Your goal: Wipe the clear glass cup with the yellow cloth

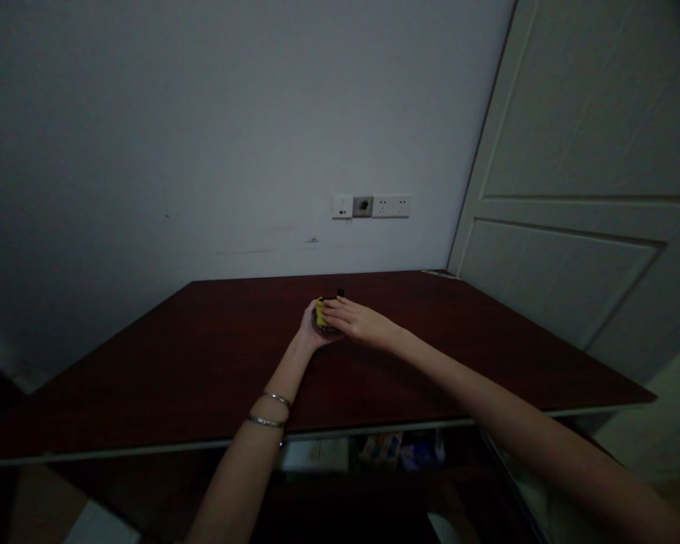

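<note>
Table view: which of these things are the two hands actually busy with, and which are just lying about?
In use: small yellow and dark object, cupped by the left hand, with the right hand laid over it; table beneath.

Lying about: wall sockets; door; boxes under the table.

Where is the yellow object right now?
Head view: the yellow object is cupped in the left hand, the right hand on top, centre of the table toward its far edge, below the wall sockets.
</note>
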Demonstrator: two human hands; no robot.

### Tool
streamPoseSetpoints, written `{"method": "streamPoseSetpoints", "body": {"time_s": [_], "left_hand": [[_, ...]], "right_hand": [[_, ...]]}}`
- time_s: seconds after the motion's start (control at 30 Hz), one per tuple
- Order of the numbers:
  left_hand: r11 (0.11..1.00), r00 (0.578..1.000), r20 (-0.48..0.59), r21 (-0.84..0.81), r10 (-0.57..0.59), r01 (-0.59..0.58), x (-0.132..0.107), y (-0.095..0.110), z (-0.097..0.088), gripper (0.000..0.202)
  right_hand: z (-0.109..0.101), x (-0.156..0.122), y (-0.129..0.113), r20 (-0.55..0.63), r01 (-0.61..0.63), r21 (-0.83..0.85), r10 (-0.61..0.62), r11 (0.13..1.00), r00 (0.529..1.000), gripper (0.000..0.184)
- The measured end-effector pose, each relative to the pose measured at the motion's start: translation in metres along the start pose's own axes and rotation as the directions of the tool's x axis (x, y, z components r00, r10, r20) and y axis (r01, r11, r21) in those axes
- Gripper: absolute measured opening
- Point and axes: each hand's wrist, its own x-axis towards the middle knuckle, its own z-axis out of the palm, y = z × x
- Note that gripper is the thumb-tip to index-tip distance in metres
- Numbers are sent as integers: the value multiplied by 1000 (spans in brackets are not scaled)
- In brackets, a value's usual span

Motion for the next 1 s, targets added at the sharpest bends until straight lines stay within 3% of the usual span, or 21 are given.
{"method": "streamPoseSetpoints", "body": {"time_s": [0.13,0.3,0.4,0.53,0.7,1.0], "left_hand": [[996,999,-28,88,-32,34,2,-1,-1,32],[983,998,-28,174,-61,65,-1,-2,0,33],[975,999,-34,219,-40,46,-3,-3,2,35],[966,996,-86,257,35,-12,-5,-3,6,39],[977,986,-123,194,109,-84,-6,-2,9,38],[971,971,-34,35,237,-236,-5,1,13,34]], "right_hand": [[-1,-3,6,149,123,-56,-114,991,982,48],[-16,-2,14,327,225,-46,-198,973,924,66],[-17,0,15,375,253,-69,-210,965,903,59],[-5,2,10,348,210,-184,-136,960,928,40],[9,6,-3,267,115,-330,-24,937,963,35],[5,20,-18,217,-47,-332,125,942,968,33]]}}
